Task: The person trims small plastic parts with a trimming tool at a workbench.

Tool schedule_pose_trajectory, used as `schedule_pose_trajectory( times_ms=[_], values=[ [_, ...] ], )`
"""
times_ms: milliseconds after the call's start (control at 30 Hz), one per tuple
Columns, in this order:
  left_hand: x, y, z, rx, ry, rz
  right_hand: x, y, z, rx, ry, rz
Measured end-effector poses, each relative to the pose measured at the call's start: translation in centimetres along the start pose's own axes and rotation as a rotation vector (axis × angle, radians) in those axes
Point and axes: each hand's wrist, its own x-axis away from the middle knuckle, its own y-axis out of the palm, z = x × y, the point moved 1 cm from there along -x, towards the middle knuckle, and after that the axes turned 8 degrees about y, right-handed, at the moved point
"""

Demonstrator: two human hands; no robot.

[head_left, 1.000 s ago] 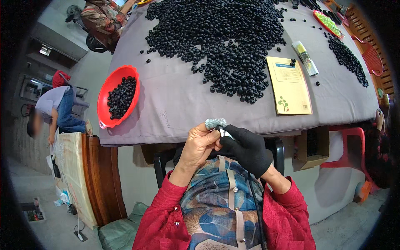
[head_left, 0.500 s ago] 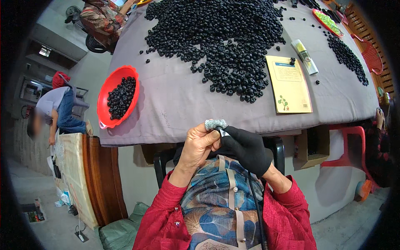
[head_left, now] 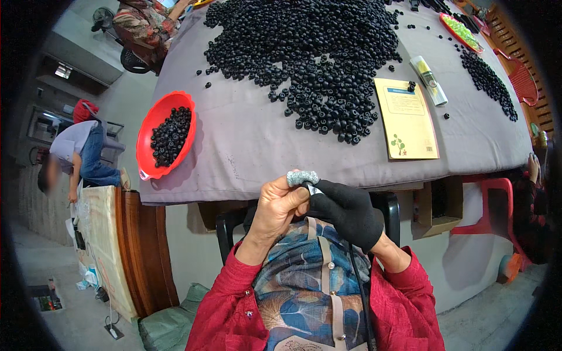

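My bare left hand (head_left: pixel 274 205) is closed in a pinch in front of the table edge, with a speckled grey fabric finger cover (head_left: pixel 302 178) on its index finger. Against it works my right hand (head_left: pixel 348 213), in a black glove, its fingers pressed together around a small silvery pointed piece (head_left: pixel 314 190) that looks like a blade. Whatever the left fingertips grip is hidden between the two hands. Beyond them, a large heap of small black beads (head_left: pixel 316 64) covers the table, and a red scalloped bowl (head_left: pixel 188 139) at left holds more beads.
A yellow booklet (head_left: pixel 407 126) and a white tube-like package (head_left: pixel 428 81) lie right of the heap on the grey tablecloth (head_left: pixel 246 146). Further right are a smaller bead pile (head_left: pixel 487 82) and a red-rimmed tray (head_left: pixel 451 26). Other people sit far left and left.
The pale pointed piece between my hands is slightly more turned into view, and the gloved right hand has shifted very slightly. Otherwise both hands stay in place.
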Motion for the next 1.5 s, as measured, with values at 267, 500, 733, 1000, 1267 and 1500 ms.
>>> schedule_pose_trajectory(
  times_ms=[267,500,733,1000,1267,1500],
  values=[
    [0.0,0.2,-0.1,0.001,0.001,0.012,0.0,0.1,-0.1,-0.043,0.023,0.000],
    [-0.1,0.3,-0.3,-0.021,-0.001,0.032,-0.2,-0.1,-0.5,-0.009,0.043,-0.028],
    [-0.3,0.2,-0.6,0.106,-0.024,0.046,-0.3,-0.1,0.1,0.014,-0.017,-0.002],
    [-0.1,0.5,-0.4,0.089,-0.009,0.047,-0.4,0.3,0.7,-0.156,0.038,0.026],
    [-0.1,0.2,-0.8,0.059,0.000,0.034,-0.4,0.1,0.1,-0.140,0.053,-0.022],
    [-0.1,0.1,-1.0,0.056,0.018,0.018,-0.5,0.0,0.1,-0.121,0.080,-0.015]
  ],
)
